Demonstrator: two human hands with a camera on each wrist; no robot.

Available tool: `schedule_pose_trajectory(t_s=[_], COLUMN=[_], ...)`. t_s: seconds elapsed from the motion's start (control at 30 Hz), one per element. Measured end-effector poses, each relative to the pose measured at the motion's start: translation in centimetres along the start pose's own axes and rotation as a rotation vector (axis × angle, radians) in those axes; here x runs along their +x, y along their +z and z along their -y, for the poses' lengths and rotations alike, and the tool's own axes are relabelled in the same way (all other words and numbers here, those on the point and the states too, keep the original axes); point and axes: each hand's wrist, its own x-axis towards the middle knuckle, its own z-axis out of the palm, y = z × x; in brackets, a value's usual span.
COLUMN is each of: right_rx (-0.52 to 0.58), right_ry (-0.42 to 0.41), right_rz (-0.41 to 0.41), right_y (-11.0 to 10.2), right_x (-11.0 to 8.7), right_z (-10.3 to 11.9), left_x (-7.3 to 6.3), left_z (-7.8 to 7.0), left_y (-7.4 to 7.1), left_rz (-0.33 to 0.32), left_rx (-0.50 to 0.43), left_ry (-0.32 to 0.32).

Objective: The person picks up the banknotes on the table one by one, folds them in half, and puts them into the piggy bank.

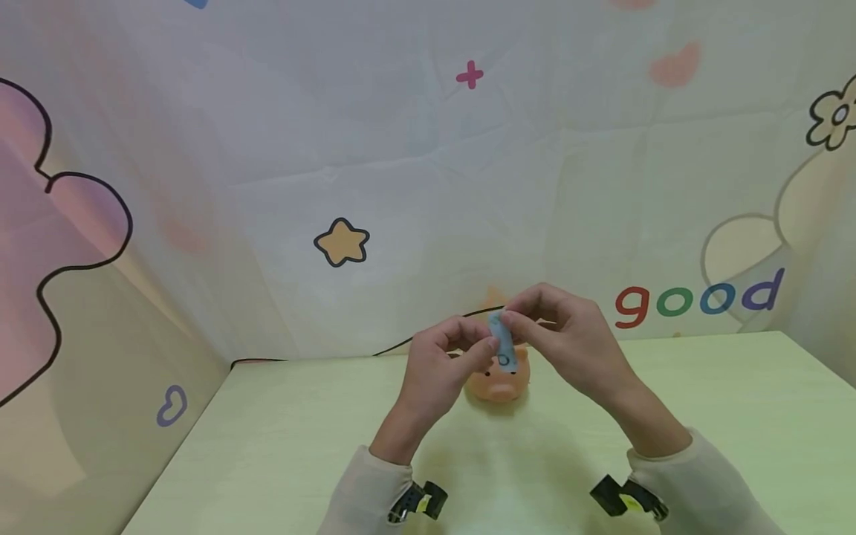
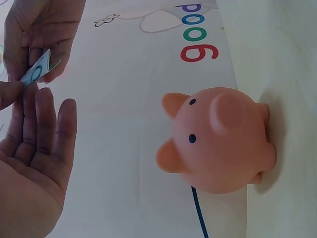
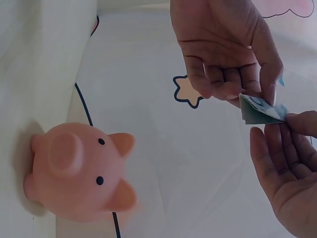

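A small folded banknote (image 1: 504,343), bluish with a paler side, is held up in the air between both hands. My left hand (image 1: 438,364) pinches its left side between thumb and index finger. At its upper end the right hand (image 1: 575,342) pinches it with thumb and fingertips. The folded layers spread slightly apart at one end of the note (image 3: 260,111) in the right wrist view. Just behind and below the hands stands a pink-orange piggy bank (image 2: 218,144), its snout facing me. In the head view the note and fingers cover the top of the piggy bank.
The piggy bank stands on a pale green-yellow tabletop (image 1: 301,431), near its back edge. Behind the table hangs a light cloth backdrop (image 1: 401,148) printed with a star, hearts and the word "good". Dark wrist cameras (image 1: 417,501) sit on both sleeves.
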Motion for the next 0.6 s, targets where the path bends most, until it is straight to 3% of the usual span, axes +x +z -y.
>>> schedule_pose_trajectory(t_s=[0.2,0.6], right_rx=[-0.001,0.001], right_ry=[-0.011,-0.009], right_rz=[-0.004,-0.019], right_y=[-0.15,-0.06], right_x=[-0.03,-0.01], right_z=[0.01,0.03], left_x=[0.11,0.13], left_z=[0.19,0.34], left_y=[-0.08,0.06], left_rz=[0.027,0.038], left_rx=[-0.051,-0.036], left_ry=[-0.056,-0.034])
